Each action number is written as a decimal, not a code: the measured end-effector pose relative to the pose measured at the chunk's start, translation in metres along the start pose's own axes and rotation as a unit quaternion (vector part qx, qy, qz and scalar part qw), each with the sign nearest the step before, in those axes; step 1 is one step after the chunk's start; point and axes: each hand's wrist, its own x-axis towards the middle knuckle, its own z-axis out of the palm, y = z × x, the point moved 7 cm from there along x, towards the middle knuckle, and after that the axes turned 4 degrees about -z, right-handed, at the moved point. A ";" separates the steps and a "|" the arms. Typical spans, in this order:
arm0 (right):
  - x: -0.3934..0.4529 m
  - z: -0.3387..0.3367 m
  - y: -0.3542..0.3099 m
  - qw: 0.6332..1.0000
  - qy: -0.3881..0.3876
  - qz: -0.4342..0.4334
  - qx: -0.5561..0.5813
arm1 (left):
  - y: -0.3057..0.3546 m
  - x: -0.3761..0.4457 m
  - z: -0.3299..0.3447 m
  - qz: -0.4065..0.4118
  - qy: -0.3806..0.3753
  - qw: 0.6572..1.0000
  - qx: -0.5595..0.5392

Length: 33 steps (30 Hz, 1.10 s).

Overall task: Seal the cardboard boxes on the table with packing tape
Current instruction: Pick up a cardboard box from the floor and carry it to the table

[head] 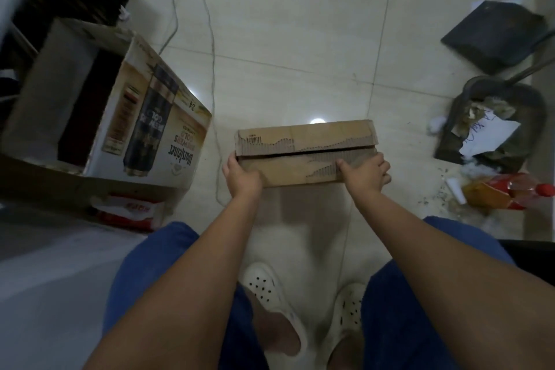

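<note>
We're holding a small flat brown cardboard box (pixel 306 153) out in front of us over the pale tiled floor (pixel 300 39), not on any table. Our left hand (pixel 241 176) grips the box's left near corner, fingers curled under it and thumb up along the side; our right hand (pixel 365 173) grips the right near edge, thumb on top, fingers wrapped round the end. Both are grasping the box, neither is loose. The box top shows two flaps meeting at a dark seam across the middle, with torn patches where the corrugation is exposed; we see no fresh tape over that seam, so our read is that this box is unsealed. No tape roll or dispenser is in view, and neither is the table, so sealing looks not yet begun: we judge this as the fetch step, carrying the box toward the work surface. Left to do, as far as we can tell: set it down, close the flaps flush, tape the seam, then the other boxes. A larger printed beer-case carton (pixel 120 105) lies open on its side to the left, also untaped. To the right are a dark dustpan (pixel 504 117) full of paper scraps and a red-capped plastic bottle (pixel 516 189) lying on the floor. White perforated clogs (pixel 270 288) are below, on our feet.
</note>
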 end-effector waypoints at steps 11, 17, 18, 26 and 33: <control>-0.119 -0.135 -0.180 1.000 -0.006 -0.029 -0.002 | 0.165 -0.097 -0.167 0.039 -0.003 0.999 -0.003; -0.179 -0.216 -0.300 0.998 -0.002 -0.063 0.010 | 0.279 -0.152 -0.267 0.066 0.018 0.997 -0.043; -0.184 -0.229 -0.319 0.998 -0.001 -0.069 0.013 | 0.298 -0.159 -0.279 0.072 0.023 0.996 -0.050; -0.171 -0.305 -0.454 0.992 0.014 -0.116 0.040 | 0.448 -0.171 -0.326 0.125 0.046 0.989 -0.067; -0.099 -0.355 -0.582 0.984 -0.005 -0.173 0.050 | 0.580 -0.142 -0.325 0.130 0.083 0.984 -0.091</control>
